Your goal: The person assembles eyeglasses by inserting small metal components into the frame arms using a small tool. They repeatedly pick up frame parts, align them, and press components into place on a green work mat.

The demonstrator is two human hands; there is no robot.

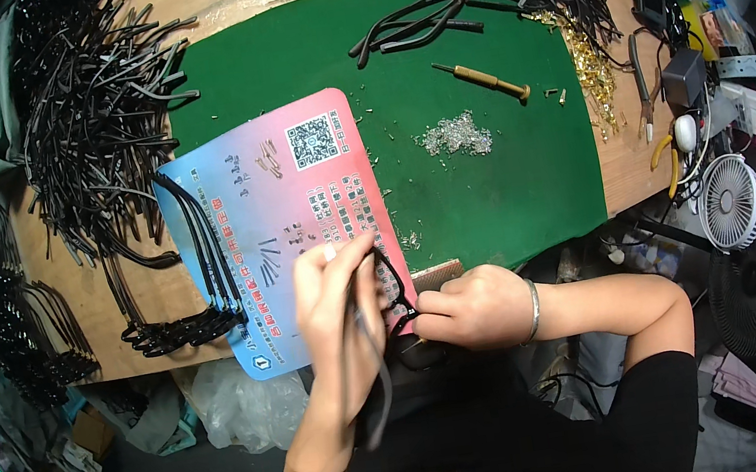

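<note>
two hands (341,285), (463,311) closed on one black glasses frame (398,293), over the near edge of a pink-and-blue printed card (331,118)
from here, the left fingers curl round its far end and the right thumb and forefinger pinch its near corner, presumably so it can't twist; a blurred dark strip (378,392) hangs by the left palm, whether joined to the frame i can't tell. on the tabletop (634,170), the brass-handled screwdriver (492,82) and heap of tiny clear-silver bits (456,136) lie on the green mat (519,200), likely there for easy reach, while loose dark temples (105,111) are massed to the left, seemingly kept out of the working space.
</note>
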